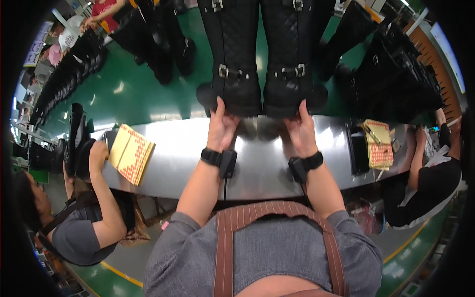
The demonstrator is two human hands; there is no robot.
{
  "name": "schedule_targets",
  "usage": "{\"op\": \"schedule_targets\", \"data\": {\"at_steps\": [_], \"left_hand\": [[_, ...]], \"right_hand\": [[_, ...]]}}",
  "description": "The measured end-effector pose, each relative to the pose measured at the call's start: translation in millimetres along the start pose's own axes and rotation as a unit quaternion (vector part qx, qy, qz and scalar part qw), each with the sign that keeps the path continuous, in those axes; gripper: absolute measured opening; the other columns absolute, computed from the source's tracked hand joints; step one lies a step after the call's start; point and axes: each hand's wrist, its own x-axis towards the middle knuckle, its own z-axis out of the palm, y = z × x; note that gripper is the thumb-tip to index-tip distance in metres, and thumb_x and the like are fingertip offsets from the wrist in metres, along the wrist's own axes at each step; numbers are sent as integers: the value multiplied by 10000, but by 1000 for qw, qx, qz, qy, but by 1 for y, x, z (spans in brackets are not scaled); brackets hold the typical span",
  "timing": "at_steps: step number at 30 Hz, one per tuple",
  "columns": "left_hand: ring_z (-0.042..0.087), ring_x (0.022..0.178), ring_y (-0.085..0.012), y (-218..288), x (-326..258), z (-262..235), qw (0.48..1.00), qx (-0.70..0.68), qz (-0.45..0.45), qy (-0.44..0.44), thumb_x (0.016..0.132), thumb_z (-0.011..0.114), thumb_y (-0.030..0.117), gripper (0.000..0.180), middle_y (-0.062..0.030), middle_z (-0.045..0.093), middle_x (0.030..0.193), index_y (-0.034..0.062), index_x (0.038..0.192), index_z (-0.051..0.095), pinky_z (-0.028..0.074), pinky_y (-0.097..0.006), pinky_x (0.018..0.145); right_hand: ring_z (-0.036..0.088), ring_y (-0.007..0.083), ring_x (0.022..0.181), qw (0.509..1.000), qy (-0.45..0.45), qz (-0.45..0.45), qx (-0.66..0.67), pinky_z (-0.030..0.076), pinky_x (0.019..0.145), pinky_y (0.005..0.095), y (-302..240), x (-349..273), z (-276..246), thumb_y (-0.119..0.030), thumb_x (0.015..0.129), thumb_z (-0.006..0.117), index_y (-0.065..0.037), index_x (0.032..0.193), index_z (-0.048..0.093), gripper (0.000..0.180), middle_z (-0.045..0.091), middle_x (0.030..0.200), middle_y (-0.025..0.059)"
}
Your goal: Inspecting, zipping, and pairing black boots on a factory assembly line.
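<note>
Two tall black quilted boots with metal buckles stand side by side in front of me, a narrow gap between them. At the foot of the left boot (236, 84), my left hand (222, 127) is closed, its thumb up along the side and its fingers low by the sole. My right hand (301, 129) grips the right boot (289, 86) in the same way. The fingertips of both hands are partly hidden by the boots. Each wrist wears a black strap with a small box on it.
The metal table edge (257, 173) runs in front of me, with a green surface (133, 99) beyond. A yellow-and-red booklet (131, 153) lies left; another (380, 148) lies right beside a black flat case (358, 151). Boots crowd both sides. Co-workers (84, 227) sit left and right.
</note>
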Motion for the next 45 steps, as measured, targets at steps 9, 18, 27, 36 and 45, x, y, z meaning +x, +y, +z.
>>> {"op": "schedule_targets", "data": {"at_steps": [9, 18, 27, 36, 45], "left_hand": [[437, 1301, -239, 5, 0, 0, 999, -21, -2, -33, 969, 554, 323, 546, -53, 433, 1436, 209, 1435, 296, 372, -450, 1065], [641, 1053, -234, -1, -33, 38, 952, -227, -170, -115, 926, 526, 408, 467, -114, 650, 1183, 78, 1251, 583, 502, -371, 961], [672, 984, -213, -35, -39, 24, 874, -201, -402, -183, 956, 465, 285, 382, -142, 685, 1079, 17, 1203, 576, 531, -374, 916], [293, 1379, -230, 12, -27, 30, 920, 256, -1, -296, 833, 696, 468, 973, -163, 325, 1476, 63, 1517, 135, 280, -363, 1125], [277, 1394, -285, -2, -40, 37, 804, 523, 38, -281, 576, 898, 251, 1040, -145, 368, 1440, 49, 1426, 335, 235, -374, 1138]], "right_hand": [[586, 165, 1066, 1000, -12, -1, -4, 470, 879, 338, -8, -2, 3, -332, 966, 569, -77, 1222, 554, 361, 618, 1184, 31], [187, 295, 1444, 869, -133, -217, -425, 173, 1161, 408, -19, -1, -13, -571, 703, 763, -41, 1514, 147, 1148, 234, 1540, 163], [456, 251, 1274, 873, -303, -52, -380, 334, 1089, 385, -121, -42, 23, -181, 616, 891, 30, 1384, 371, 952, 485, 1357, 126], [570, 231, 1135, 813, -233, -49, -531, 435, 997, 361, -115, -81, 31, -20, 654, 810, 40, 1179, 578, 577, 608, 1185, 121], [483, 263, 1234, 722, -256, -155, -623, 372, 1052, 407, -107, -85, 58, -201, 634, 898, -9, 1291, 491, 796, 512, 1308, 167]]}}
